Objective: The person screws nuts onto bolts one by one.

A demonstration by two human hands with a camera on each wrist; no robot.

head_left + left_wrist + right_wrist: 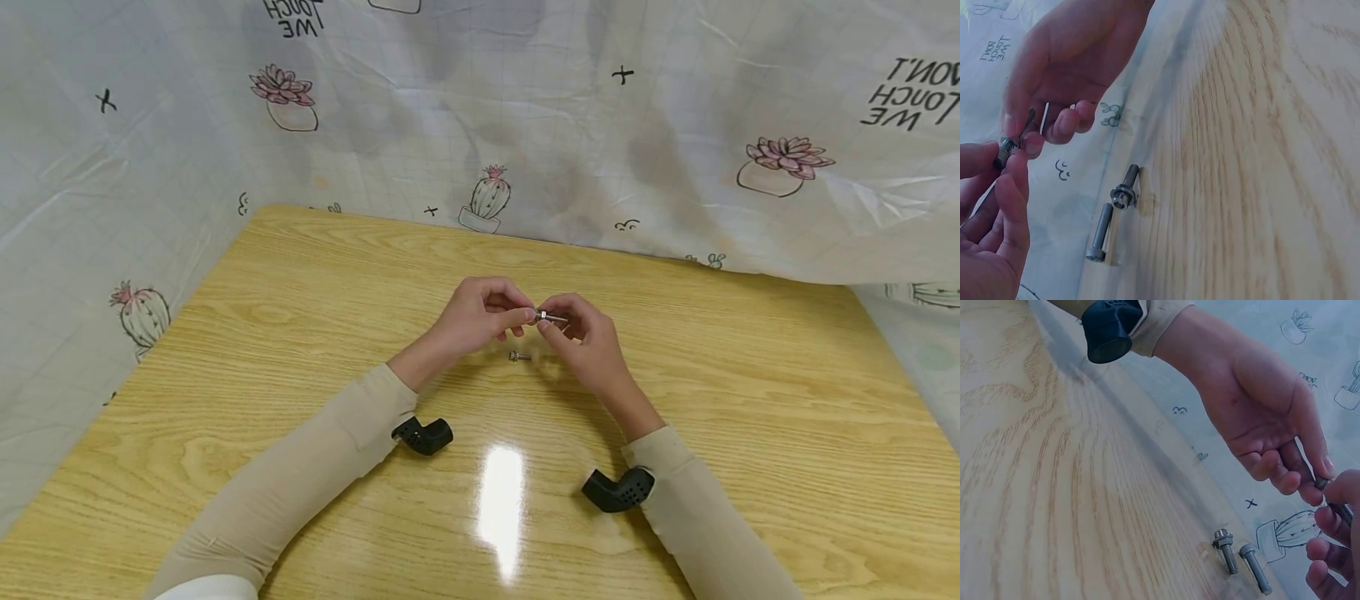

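Above the middle of the table, both hands meet at a metal bolt (pixel 557 318) with a nut (pixel 543 315) on it. My left hand (pixel 476 315) pinches the bolt's left end between thumb and fingers. The thumb and forefinger of my right hand (pixel 588 340) pinch around the nut, and the threaded shank (pixel 1342 514) points towards that palm. Fingertips partly cover both parts. Below the hands, a second bolt with a nut (pixel 1124 195) lies on the table. Beside it is a plain socket-head bolt (pixel 1102 232), seen in the wrist views but not made out in the head view.
The wood-grain table (pixel 360 275) stretches around both arms. A white printed sheet (pixel 525 108) hangs behind it and along the sides. Black wrist mounts (pixel 425 436) sit on the beige sleeves. A bright glare patch (pixel 501 508) shows near the front.
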